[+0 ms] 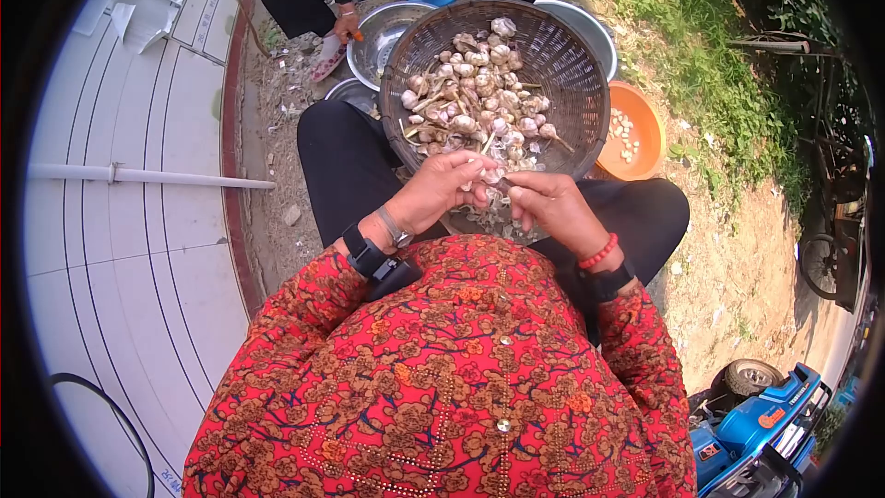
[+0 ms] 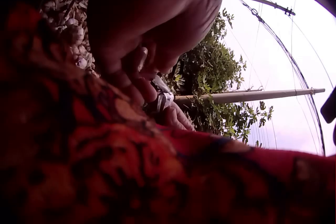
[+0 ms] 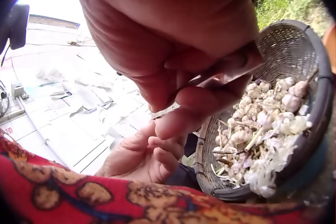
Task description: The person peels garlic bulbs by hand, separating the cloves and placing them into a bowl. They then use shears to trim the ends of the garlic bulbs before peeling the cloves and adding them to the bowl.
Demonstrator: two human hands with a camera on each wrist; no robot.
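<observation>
My left hand (image 1: 441, 186) pinches a pale garlic bulb (image 1: 492, 172) over the near rim of a dark woven basket (image 1: 581, 83). Curled around a small knife (image 3: 212, 74), my right hand (image 1: 559, 207) meets the left at the garlic. Flat, shiny metal shows between the right fingers in the right wrist view; most of the knife is hidden in the grip. Many garlic bulbs (image 1: 479, 74) with dry stalks fill the basket, and loose papery skins (image 3: 262, 174) lie at its near side. In the left wrist view the left hand (image 2: 147, 40) is dark, its garlic largely hidden.
An orange basin (image 1: 656, 134) with peeled cloves stands right of the basket. Metal basins (image 1: 373, 37) sit behind and left. Across from me another person's hand (image 1: 347, 24) holds an orange-handled tool. A white wall (image 1: 138, 221) runs along the left; a blue vehicle (image 1: 756, 424) is lower right.
</observation>
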